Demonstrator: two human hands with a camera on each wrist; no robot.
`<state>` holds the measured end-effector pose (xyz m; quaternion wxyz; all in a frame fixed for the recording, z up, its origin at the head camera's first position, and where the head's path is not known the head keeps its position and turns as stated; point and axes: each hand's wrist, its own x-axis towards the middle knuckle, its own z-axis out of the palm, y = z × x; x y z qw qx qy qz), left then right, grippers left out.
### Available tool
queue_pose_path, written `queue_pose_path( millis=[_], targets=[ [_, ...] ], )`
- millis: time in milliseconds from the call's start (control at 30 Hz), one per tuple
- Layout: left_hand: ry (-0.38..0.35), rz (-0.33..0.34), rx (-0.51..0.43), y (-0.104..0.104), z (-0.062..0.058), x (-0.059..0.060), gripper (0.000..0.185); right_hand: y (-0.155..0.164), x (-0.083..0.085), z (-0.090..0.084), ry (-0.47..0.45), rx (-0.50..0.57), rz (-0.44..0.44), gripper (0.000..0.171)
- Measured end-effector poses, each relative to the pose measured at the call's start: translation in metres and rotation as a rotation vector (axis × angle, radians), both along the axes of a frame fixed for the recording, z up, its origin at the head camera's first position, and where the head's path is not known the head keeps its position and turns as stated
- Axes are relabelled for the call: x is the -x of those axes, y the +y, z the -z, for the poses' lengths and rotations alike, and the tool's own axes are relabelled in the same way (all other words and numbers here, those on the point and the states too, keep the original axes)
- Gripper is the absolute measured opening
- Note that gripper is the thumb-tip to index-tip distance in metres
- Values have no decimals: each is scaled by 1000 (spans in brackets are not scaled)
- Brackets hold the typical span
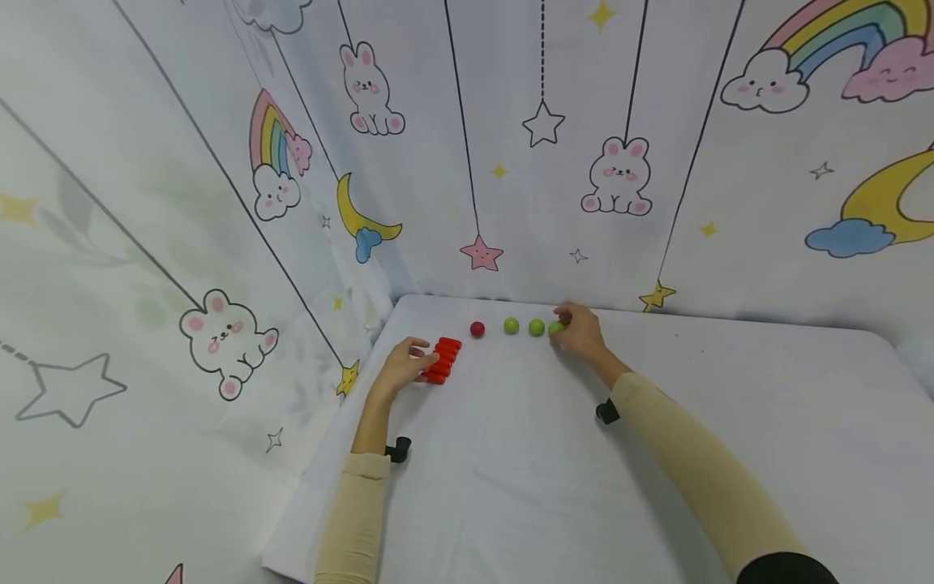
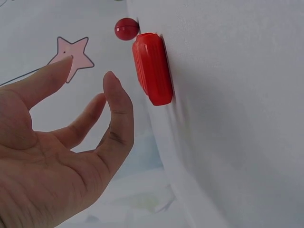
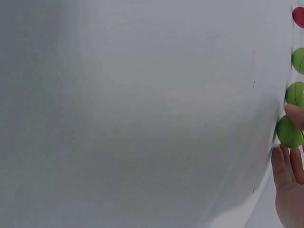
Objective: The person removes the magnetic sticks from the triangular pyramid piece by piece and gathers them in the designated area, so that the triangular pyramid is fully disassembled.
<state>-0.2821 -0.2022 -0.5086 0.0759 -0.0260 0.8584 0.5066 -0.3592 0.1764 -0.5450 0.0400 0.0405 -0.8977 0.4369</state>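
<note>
My left hand [image 1: 403,367] is beside a row of several red ridged cylinders [image 1: 447,345] lying side by side at the table's left. In the left wrist view its thumb and fingers are loosely bent with a gap between them, apart from the nearest red cylinder. Toward the back edge, my right hand [image 1: 581,330] pinches a green ball [image 3: 289,132] between thumb and fingers, the ball low at the cloth. To its left stand two more green balls [image 1: 536,328] and a red ball [image 1: 477,329], in a line.
A white cloth covers the table [image 1: 511,454]. Behind it and on the left hang white curtains [image 1: 423,203] printed with rabbits, stars and rainbows. Each wrist carries a small black camera [image 1: 399,449].
</note>
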Motion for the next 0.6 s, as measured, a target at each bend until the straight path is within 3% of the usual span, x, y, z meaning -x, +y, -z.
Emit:
queue_pose_path(
  millis=[300,467,600],
  targets=[
    [75,13,35,0,-5,6,52,10,-8,-3,-8,-117,-60,72],
    [184,-18,71,5,-8,7,48,9,-22,-7,31,-172,-77,77],
    [284,20,132,13,-11,9,51,12,-38,-14,82,-186,-64,75]
  ],
)
